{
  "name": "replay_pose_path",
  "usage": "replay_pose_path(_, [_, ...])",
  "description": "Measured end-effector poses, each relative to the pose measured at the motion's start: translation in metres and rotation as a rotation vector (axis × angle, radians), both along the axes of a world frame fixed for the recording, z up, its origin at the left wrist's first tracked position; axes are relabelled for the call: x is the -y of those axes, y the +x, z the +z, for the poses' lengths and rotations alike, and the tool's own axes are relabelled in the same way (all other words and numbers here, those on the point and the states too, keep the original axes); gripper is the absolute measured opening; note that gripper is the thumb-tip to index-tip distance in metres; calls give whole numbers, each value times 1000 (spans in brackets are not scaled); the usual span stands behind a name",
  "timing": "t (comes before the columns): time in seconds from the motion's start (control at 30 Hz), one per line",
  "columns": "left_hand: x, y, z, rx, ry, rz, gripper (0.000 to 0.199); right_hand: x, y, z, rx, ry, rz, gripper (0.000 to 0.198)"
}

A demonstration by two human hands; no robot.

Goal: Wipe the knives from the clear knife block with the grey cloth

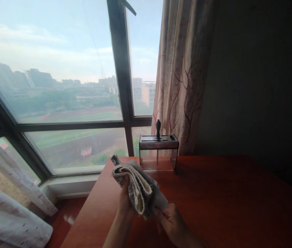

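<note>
A thick folded cloth (135,187), pale inside with a dark patterned, frayed outside, is held above the near left part of the table. My left hand (126,201) is closed on it from the left, thumb on top of the folds. From under the cloth at the upper left juts a dark, shiny handle-like end (115,159). At the lower right, a flat grey blade-like piece (162,200) shows beside the folds; most of it is hidden. My right hand (171,222) is closed at that piece's lower end, its fingertips partly hidden.
A clear-sided knife block (158,144) with one black-handled knife (158,129) in it stands at the table's back edge. The reddish-brown table (220,196) extends right. Windows, a long curtain (182,79) and a white spotted curtain (9,210) surround it.
</note>
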State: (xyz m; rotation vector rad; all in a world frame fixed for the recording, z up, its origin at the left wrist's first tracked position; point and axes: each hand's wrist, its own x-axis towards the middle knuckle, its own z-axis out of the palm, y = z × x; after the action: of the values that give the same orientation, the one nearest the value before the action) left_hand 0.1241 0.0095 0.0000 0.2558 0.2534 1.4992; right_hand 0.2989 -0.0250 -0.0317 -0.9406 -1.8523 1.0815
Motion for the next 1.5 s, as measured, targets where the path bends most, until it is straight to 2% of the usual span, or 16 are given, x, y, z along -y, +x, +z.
replay_pose_path(0.07, [3,8,2,-50,-68,-31,25,-1,0,-1,-25,-37,35,67])
replay_pose_path(0.17, [5,11,7,-103,-125,19,22,-4,1,-2,-58,-65,47,64])
replay_pose_path(0.37, [6,-5,16,-153,-203,156,16,-7,-1,-6,-108,-125,81,62])
replay_pose_path(0.57, [4,-13,20,-172,-235,239,16,-2,-4,3,-102,-131,114,56])
replay_pose_path(0.73, [3,-10,20,-144,-221,220,17,-3,-1,5,-77,-82,78,57])
replay_pose_path(0.93, [5,2,15,-123,-168,145,21,-3,-2,-1,-146,-135,93,59])
replay_pose_path(1.13, [10,27,10,-185,-241,62,16,-8,-1,-3,-288,-186,90,56])
replay_pose_path(1.27, [10,29,11,-249,-270,75,17,-11,5,11,-228,-236,166,54])
replay_pose_path(1.4, [9,18,16,-332,-288,133,18,-13,31,32,-129,-354,322,41])
replay_pose_path(1.43, [8,14,18,-365,-280,171,20,-15,41,37,-73,-356,305,38])
replay_pose_path(1.5, [9,10,22,-447,-257,256,26,-20,60,47,4,-292,179,34])
